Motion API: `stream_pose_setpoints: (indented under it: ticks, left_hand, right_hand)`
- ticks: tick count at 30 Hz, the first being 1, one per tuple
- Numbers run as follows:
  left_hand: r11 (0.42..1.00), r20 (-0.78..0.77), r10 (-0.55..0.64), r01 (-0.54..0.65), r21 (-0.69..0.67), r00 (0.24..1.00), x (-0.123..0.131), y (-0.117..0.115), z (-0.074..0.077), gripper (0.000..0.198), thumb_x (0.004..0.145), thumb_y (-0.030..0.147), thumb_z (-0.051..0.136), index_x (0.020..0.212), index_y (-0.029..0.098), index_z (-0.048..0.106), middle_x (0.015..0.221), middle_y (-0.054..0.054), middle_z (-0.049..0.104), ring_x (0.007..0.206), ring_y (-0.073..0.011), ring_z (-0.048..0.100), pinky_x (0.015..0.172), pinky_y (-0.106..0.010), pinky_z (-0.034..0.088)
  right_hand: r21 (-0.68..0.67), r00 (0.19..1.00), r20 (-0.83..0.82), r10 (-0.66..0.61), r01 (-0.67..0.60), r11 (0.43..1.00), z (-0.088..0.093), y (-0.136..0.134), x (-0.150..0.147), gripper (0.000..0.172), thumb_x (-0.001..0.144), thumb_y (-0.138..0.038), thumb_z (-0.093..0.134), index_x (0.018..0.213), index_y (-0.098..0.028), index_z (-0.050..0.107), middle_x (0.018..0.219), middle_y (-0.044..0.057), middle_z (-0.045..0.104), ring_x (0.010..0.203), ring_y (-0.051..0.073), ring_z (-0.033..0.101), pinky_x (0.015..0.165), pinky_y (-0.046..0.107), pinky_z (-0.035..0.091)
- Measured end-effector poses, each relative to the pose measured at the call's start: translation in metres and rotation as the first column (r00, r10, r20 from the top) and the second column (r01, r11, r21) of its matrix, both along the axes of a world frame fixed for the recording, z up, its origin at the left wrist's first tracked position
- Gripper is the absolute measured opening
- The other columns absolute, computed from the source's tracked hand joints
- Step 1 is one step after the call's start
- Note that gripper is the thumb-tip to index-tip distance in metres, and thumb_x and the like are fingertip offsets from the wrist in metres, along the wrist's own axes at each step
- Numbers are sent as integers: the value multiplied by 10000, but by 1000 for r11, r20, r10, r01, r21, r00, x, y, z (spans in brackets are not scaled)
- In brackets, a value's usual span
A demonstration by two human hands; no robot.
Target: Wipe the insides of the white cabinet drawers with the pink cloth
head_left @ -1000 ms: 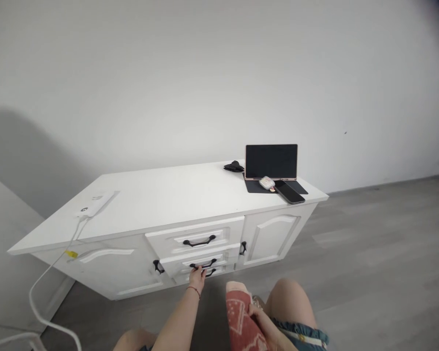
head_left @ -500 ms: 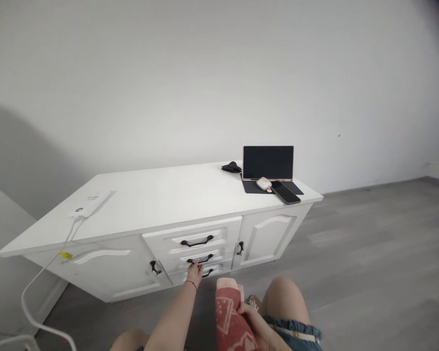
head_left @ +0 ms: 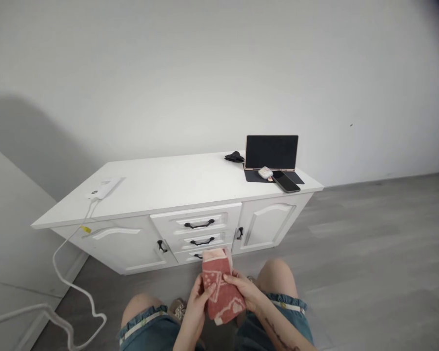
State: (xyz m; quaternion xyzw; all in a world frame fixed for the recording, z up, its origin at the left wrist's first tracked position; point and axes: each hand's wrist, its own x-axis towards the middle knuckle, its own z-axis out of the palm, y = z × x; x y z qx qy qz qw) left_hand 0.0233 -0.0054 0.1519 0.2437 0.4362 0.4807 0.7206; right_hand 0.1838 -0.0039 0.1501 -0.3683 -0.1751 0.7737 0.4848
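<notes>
A folded red cloth with a white pattern (head_left: 221,285) is held upright between my knees by both hands. My left hand (head_left: 199,298) grips its left edge with the fingers curled onto the front. My right hand (head_left: 241,287) pinches the right edge. Just beyond the cloth stands a low white cabinet (head_left: 175,187) whose three middle drawers with black handles (head_left: 199,224) are all pushed in. The lowest handle is partly hidden behind the cloth.
On the cabinet top at the right stand a dark tablet (head_left: 271,152), a phone (head_left: 286,183), a small white case (head_left: 265,172) and a black item (head_left: 234,157). A white power strip (head_left: 104,187) lies at the left, its cable trailing to the grey floor (head_left: 369,253).
My left hand let go of the middle drawer handle after pushing that drawer in, then came back to the red cloth. The view drew back from the cabinet.
</notes>
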Motion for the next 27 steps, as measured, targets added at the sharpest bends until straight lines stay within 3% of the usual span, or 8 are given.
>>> stream_pose_setpoints:
  ticks: [2, 7, 12, 14, 16, 18, 22, 27]
  left_hand:
    - [997, -116, 71, -67, 35, 991, -2, -7, -4, 488, 497, 330, 937, 922, 217, 724, 997, -79, 792, 929, -275, 709, 859, -368, 549]
    - [987, -371, 77, -19, 158, 925, -12, -10, -27, 379, 455, 278, 919, 698, 227, 632, 710, -35, 732, 722, -246, 659, 737, -350, 536]
    - [999, -375, -7, 25, 41, 927, -14, 3, -35, 545, 443, 180, 931, 914, 206, 659, 824, -69, 759, 833, -297, 711, 883, -411, 531]
    - [1000, -326, -31, 27, -16, 945, -12, 19, -27, 560, 502, 156, 923, 1004, 188, 677, 859, -68, 751, 865, -286, 717, 921, -412, 522]
    - [994, -235, 85, -100, -53, 968, -8, 44, -11, 481, 566, 78, 886, 993, 185, 692, 897, -58, 740, 893, -236, 708, 974, -377, 503]
    - [969, 0, 185, -182, -165, 983, -4, 76, 8, 307, 700, 18, 782, 944, 177, 683, 901, -68, 733, 876, -187, 700, 991, -344, 500]
    - [932, 73, 238, -206, -299, 969, 5, 146, 39, 128, 842, 43, 654, 812, 164, 628, 787, -63, 664, 762, -150, 674, 872, -288, 558]
    - [930, 109, 221, -176, -322, 969, 15, 194, 47, 83, 887, 87, 620, 834, 151, 622, 779, -71, 665, 757, -168, 670, 817, -327, 584]
  right_hand:
    - [-25, 1000, 23, 13, -12, 1000, -6, -10, -9, 410, 605, -394, 899, 898, -162, 732, 745, 45, 756, 760, 225, 728, 860, 386, 547]
    - [-66, 994, 95, 45, -39, 997, -34, -34, -28, 561, 508, -396, 935, 954, -128, 726, 832, 83, 779, 778, 216, 728, 848, 358, 529]
    - [-105, 980, 169, -106, 125, 987, -50, -40, -29, 547, 464, -360, 904, 933, -141, 728, 848, 80, 788, 740, 222, 722, 791, 351, 539]
    - [-163, 972, 180, -154, 184, 969, -52, -41, -23, 493, 473, -338, 878, 901, -149, 722, 796, 69, 781, 708, 211, 716, 751, 335, 547]
    - [-210, 974, 173, -145, 181, 961, -54, -44, -14, 440, 483, -338, 868, 855, -158, 719, 736, 57, 769, 674, 204, 711, 724, 329, 553]
    - [-235, 982, 145, -119, 150, 960, -56, -48, -6, 411, 487, -366, 879, 821, -182, 725, 729, 52, 773, 678, 212, 719, 739, 347, 565]
    - [-175, 995, 90, -51, 66, 982, -56, -57, 3, 369, 505, -406, 891, 809, -252, 751, 832, 48, 808, 793, 241, 752, 870, 402, 562]
    - [-176, 997, 73, -5, 17, 984, -52, -60, 3, 299, 479, -337, 827, 766, -306, 747, 800, 21, 805, 792, 281, 758, 922, 470, 539]
